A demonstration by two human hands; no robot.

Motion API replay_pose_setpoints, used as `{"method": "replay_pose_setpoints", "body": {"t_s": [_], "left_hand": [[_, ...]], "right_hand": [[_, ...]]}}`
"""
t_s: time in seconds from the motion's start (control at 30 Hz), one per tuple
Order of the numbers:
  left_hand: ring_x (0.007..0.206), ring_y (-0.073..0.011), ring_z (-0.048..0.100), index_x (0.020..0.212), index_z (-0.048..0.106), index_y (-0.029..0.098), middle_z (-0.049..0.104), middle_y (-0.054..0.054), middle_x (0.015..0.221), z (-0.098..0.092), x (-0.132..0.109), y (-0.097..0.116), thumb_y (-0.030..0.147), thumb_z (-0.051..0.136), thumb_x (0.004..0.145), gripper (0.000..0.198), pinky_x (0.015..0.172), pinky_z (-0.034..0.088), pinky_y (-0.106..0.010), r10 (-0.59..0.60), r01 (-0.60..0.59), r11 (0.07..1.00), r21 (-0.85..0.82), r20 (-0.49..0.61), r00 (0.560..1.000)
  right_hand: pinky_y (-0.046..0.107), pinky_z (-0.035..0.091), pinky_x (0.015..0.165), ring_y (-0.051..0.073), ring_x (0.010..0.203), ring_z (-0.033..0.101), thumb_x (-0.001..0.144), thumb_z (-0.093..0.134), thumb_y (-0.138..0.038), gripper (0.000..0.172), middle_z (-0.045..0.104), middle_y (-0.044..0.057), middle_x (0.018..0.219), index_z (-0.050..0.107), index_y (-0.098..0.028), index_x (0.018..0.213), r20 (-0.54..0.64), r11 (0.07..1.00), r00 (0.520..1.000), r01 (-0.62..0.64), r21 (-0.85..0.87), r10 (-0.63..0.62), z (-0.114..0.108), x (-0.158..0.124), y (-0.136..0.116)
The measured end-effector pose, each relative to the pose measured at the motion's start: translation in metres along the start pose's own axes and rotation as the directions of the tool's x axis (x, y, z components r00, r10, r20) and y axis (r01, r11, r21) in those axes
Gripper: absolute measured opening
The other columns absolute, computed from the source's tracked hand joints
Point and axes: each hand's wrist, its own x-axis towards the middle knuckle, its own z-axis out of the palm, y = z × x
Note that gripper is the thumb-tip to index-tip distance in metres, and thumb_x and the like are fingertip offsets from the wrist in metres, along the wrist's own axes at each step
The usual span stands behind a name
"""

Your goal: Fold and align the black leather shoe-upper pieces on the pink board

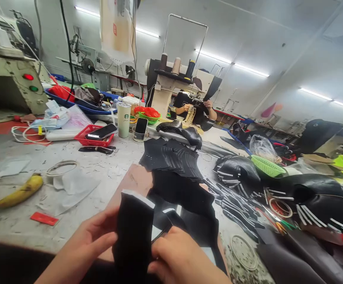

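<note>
My left hand [91, 236] grips the left edge of a black leather piece [134, 232], its thumb in front and fingers behind. The piece stands upright and has a pale strip along its top edge. At its right edge my right hand [180, 252] is closed. A thin dark tip shows above those fingers, but what they hold is hidden. Behind both hands lie black cut panels [183, 193], some with white strips, on a pinkish board [137, 177]. Further back is a fanned stack of black pieces [171, 157].
On the left lie a banana [17, 192], a red tag [44, 218] and a folding knife [97, 150]. A red basket [81, 136] with a phone and a tumbler [124, 122] stand behind. Black strips [236, 205] and leather pieces [322, 197] crowd the right. A person [195, 108] works beyond a sewing machine [162, 94].
</note>
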Motion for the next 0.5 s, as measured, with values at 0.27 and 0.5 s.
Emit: {"method": "replay_pose_setpoints", "body": {"t_s": [0.27,0.5], "left_hand": [[0.083,-0.0181,0.064,0.098,0.063,0.021,0.068,-0.002,0.094,0.019,-0.031,-0.024,0.039,0.065,0.075,0.029,0.076,0.053,-0.025,0.114,-0.112,0.991,0.067,-0.029,0.993],[0.074,-0.0148,0.06,0.093,0.06,0.02,0.063,-0.001,0.083,-0.013,-0.041,-0.009,0.033,0.057,0.082,0.017,0.07,0.051,-0.023,0.259,-0.286,0.91,0.3,0.126,0.958]], "right_hand": [[0.031,0.046,0.088,0.019,0.104,0.056,0.085,0.051,-0.031,0.034,0.059,0.008,0.114,0.047,-0.021,0.117,-0.23,0.858,0.931,-0.138,0.494,0.282,0.027,0.029,-0.013],[0.025,0.045,0.065,0.013,0.068,0.055,0.07,0.058,-0.031,0.021,0.057,0.0,0.074,0.059,-0.018,0.087,-0.041,0.568,0.935,-0.179,0.803,0.352,0.033,0.083,-0.039]]}}
